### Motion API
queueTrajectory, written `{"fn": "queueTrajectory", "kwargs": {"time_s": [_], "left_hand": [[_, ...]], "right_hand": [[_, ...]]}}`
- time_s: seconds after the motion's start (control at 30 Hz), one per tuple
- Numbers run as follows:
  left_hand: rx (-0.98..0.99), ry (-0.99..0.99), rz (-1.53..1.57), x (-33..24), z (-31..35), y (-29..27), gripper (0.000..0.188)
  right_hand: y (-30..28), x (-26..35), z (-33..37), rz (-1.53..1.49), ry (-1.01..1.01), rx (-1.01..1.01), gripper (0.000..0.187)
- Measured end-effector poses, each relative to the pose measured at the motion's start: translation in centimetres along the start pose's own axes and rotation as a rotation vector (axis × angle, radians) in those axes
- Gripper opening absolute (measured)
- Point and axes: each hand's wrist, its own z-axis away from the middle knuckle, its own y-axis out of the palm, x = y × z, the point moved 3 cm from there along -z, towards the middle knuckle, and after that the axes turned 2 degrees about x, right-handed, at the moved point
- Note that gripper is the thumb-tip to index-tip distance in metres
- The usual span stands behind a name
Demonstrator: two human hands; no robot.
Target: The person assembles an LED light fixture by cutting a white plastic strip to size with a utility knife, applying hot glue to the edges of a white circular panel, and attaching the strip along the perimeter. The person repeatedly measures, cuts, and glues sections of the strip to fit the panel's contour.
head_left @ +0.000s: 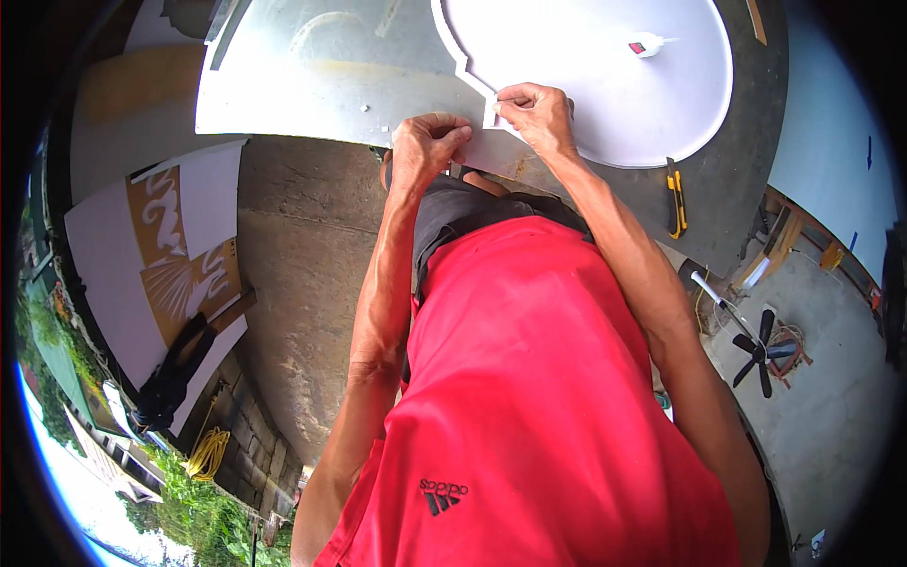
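Observation:
A white rounded panel [605, 113] with a thin raised rim lies on the dark work table. At its stepped near-left corner, my right hand [539, 113] pinches a thin white strip [489, 115] that stands along the edge. My left hand [427, 144] is just to the left, thumb and fingertips pressed together; whatever is between them is too small to make out. On the panel lies a small white squeeze bottle [645, 43] with a pointed nozzle. A yellow and black utility knife [676, 200] rests on the table to the right of my right forearm.
A pale flat sheet [283, 94] covers the table's left part, with small white scraps [365, 108] on it. A black-bladed fan [763, 352] stands at the right. Patterned brown and white boards [161, 227] and a yellow rope coil [209, 454] are at the left.

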Motion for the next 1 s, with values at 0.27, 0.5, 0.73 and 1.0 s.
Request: {"fn": "queueTrajectory", "kwargs": {"time_s": [0.27, 0.5, 0.73, 1.0], "left_hand": [[0.036, 0.035, 0.001, -0.1, -1.2, 0.0, 0.021], [0.069, 0.063, -0.038, -0.4, -2.6, 0.0, 0.020], [0.073, 0.088, -0.061, -0.7, -3.3, 0.6, 0.021], [0.102, 0.046, -0.170, -2.5, -3.5, 0.9, 0.022]], "right_hand": [[0.2, -0.4, 0.0, 0.022, -0.014, -0.016, 0.022], [0.1, -0.2, 0.1, 0.014, -0.009, -0.003, 0.022], [0.1, -0.3, 0.0, 0.008, 0.010, -0.005, 0.023], [0.1, 0.1, 0.2, -0.017, 0.035, -0.002, 0.022]]}}
